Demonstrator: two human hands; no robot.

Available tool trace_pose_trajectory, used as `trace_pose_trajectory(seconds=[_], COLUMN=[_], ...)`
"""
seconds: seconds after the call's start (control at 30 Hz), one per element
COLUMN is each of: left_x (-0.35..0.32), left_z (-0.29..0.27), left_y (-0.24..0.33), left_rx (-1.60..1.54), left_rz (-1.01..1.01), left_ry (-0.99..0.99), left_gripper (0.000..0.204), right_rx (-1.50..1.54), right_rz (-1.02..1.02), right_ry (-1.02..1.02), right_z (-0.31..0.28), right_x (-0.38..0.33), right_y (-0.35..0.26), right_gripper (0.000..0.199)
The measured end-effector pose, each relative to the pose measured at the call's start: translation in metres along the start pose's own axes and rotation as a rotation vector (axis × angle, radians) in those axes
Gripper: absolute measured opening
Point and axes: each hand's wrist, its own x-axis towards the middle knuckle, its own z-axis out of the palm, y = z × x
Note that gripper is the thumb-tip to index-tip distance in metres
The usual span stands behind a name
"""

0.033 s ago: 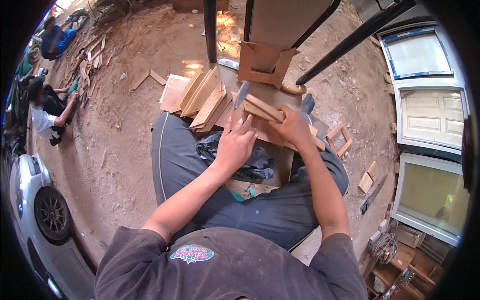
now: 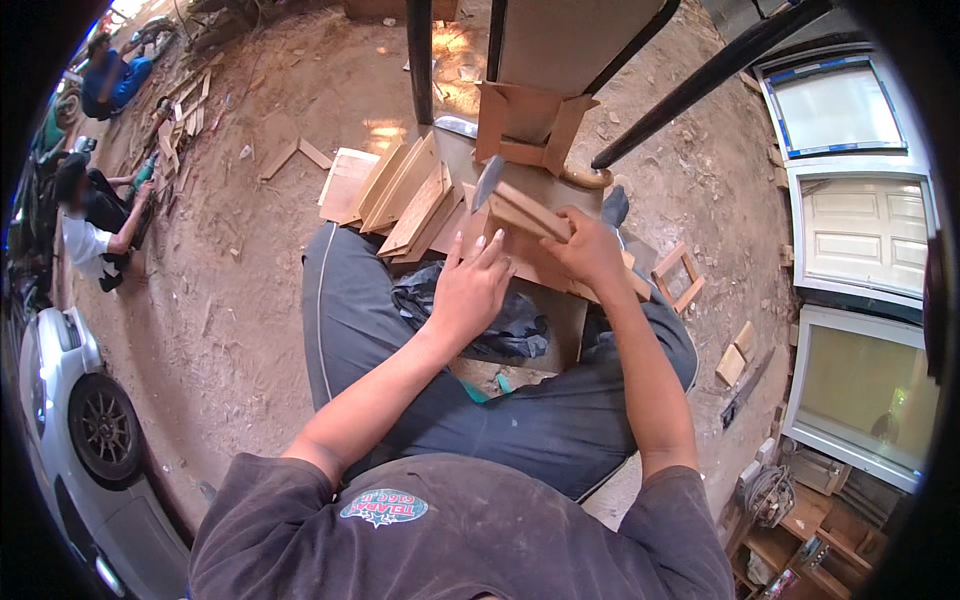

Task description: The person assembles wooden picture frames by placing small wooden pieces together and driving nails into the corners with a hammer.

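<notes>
My right hand (image 2: 586, 250) is closed around the wooden handle of a hammer (image 2: 487, 184), whose metal head points up and to the left. Below the handle lies a piece of brown wood (image 2: 532, 264) across the low work surface between my legs. Flat against the near edge of the wood, my left hand (image 2: 472, 292) has its fingers stretched out and somewhat apart, just under the hammer head. Its thumb is hard to make out, and I cannot see a nail. Leaning side by side to the left are several joined wooden pieces (image 2: 412, 205).
A brown wooden frame (image 2: 522, 150) and black metal legs (image 2: 424, 70) stand ahead. Dark plastic (image 2: 510, 325) lies between my legs. Wood pieces (image 2: 735, 355) and a saw-like blade (image 2: 745, 392) lie right. A car (image 2: 75, 400) and a person in white (image 2: 90, 245) are left.
The hammer head has risen very slightly above the wood. My left hand stays where it was.
</notes>
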Motion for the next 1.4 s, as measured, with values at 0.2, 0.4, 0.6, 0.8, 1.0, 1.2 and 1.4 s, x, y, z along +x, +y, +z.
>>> trace_pose_trajectory(seconds=[0.2,0.4,0.6,0.8,1.0,1.2,1.4], left_x=[0.008,0.017,0.012,0.001,0.005,0.012,0.024], left_z=[-0.016,-0.047,-0.046,-0.046,-0.053,-0.051,-0.025], left_y=[0.005,-0.029,-0.055,-0.062,-0.048,-0.047,-0.049], left_rx=[-0.063,-0.395,-0.782,-0.744,-0.518,-0.713,-0.987], left_rz=[0.051,-0.109,-0.457,-0.454,-0.28,-0.512,-0.55], left_ry=[0.14,0.322,0.2,-0.051,-0.061,0.055,0.167], left_gripper=[0.016,0.021,0.042,0.037,0.026,0.024,0.021], right_rx=[0.128,0.151,0.074,0.047,0.008,0.019,-0.032], right_rz=[-0.023,-0.023,-0.018,-0.015,-0.017,0.018,0.001], right_ry=[0.119,-0.011,-0.014,-0.01,-0.035,-0.073,-0.086], right_z=[-0.006,0.005,0.019,0.019,0.018,0.013,0.013], right_x=[0.001,-0.003,0.0,-0.002,-0.001,-0.001,0.0], right_y=[0.024,0.018,0.017,0.013,0.015,0.009,0.009], right_gripper=[0.052,0.052,0.049,0.051,0.053,0.052,0.052])
